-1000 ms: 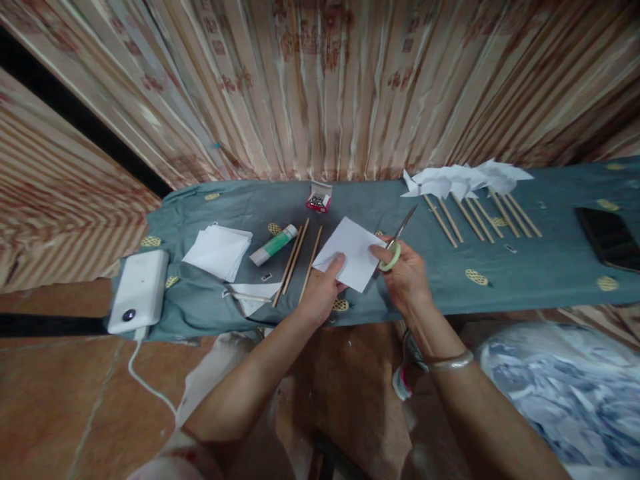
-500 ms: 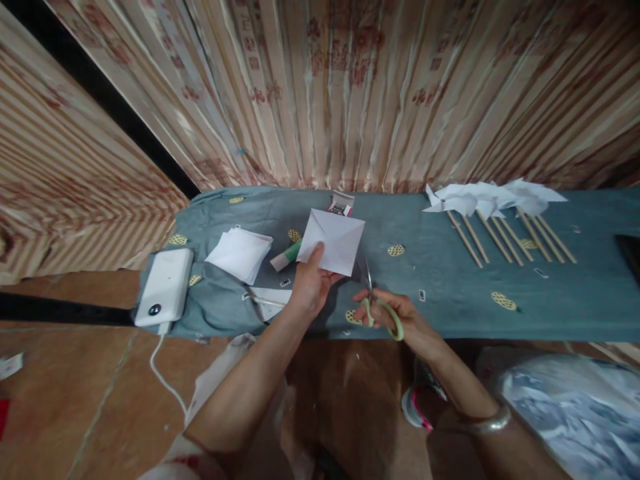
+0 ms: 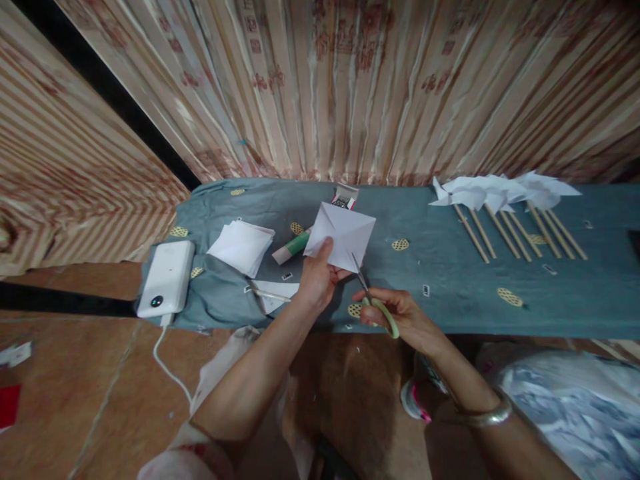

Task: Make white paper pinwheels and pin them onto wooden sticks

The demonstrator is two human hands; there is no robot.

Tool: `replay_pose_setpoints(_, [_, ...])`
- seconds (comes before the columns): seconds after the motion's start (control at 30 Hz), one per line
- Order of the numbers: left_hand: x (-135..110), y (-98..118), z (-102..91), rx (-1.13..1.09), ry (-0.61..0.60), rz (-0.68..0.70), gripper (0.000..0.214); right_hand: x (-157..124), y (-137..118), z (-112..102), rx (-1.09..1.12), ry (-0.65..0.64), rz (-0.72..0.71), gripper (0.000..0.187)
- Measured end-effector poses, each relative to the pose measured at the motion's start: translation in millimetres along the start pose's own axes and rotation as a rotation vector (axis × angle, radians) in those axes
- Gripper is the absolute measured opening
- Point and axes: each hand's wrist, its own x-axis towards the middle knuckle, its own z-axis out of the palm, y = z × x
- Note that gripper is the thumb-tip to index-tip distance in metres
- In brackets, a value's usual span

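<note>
My left hand (image 3: 320, 279) pinches a white square of paper (image 3: 345, 230) by its near edge, thumb on top and fingers underneath. Crease lines cross the sheet. In my right hand (image 3: 400, 312) is a pair of scissors (image 3: 379, 308) with pale green handles. Their blade tips lie at the lower right corner of the paper, over its face; whether the blades straddle the edge is hard to see. Behind the paper stands a small open box (image 3: 345, 197) with small dark pieces inside. A green tube-like stick (image 3: 293, 247) lies partly under the paper's left side.
To the left are a stack of white paper squares (image 3: 243, 245), a pencil-like stick (image 3: 273, 295) on a paper scrap (image 3: 280, 303), and a white power bank (image 3: 167, 277) with a cable. Several paper pinwheels (image 3: 505, 192) on wooden sticks lie at right. A curtain (image 3: 350, 100) hangs behind the cloth-covered table.
The scissors have moved left and up, so their tips now overlap the paper's corner. The paper has turned slightly in my left hand. The view has shifted a little.
</note>
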Motion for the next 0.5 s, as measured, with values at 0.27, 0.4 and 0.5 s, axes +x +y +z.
replay_pose_setpoints(0.27, [-0.2, -0.7, -0.2, -0.008, 0.034, -0.004, 0.03, 0.9, -0.7, 1.0, 0.024, 0.017, 0.028, 0.053])
replay_pose_setpoints(0.4, [-0.3, -0.7, -0.4, -0.001, 0.03, -0.005, 0.032, 1.0, -3.5, 2.3, 0.016, 0.034, 0.047, 0.052])
replay_pose_setpoints(0.5, [-0.4, -0.3, 0.2, -0.005, 0.023, 0.005, 0.03, 1.1, -6.3, 3.2, 0.024, 0.047, 0.059, 0.051])
